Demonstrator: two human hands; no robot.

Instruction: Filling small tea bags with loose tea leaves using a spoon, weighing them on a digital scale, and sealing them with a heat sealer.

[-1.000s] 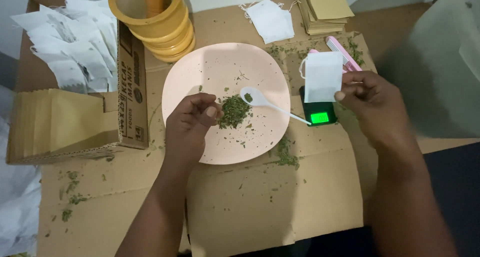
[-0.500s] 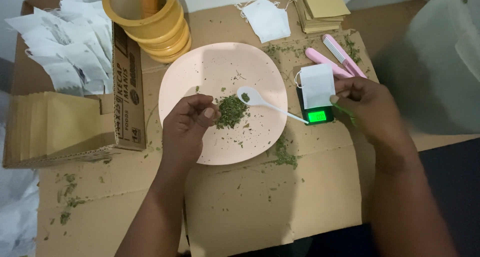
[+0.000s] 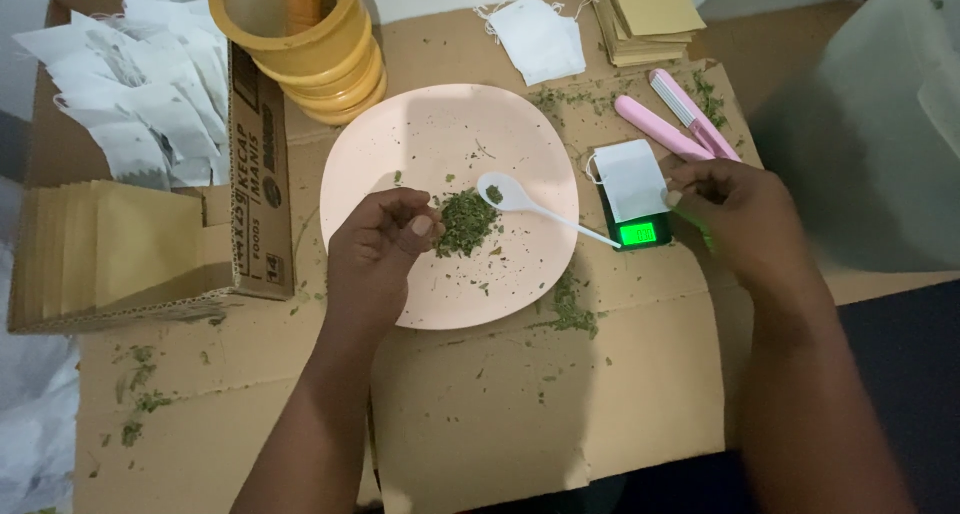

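A small white filter bag, flat and rectangular with a thin drawstring loop at its left edge, lies on the black pocket scale, whose display glows green. The right hand pinches the bag's right edge. The left hand, fingers curled together, rests on the pink plate beside the pile of dried green herb and a white plastic spoon.

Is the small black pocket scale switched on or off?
On. The small black pocket scale shows a lit green display, with a white paper sachet lying on its platform, touched by the right hand.
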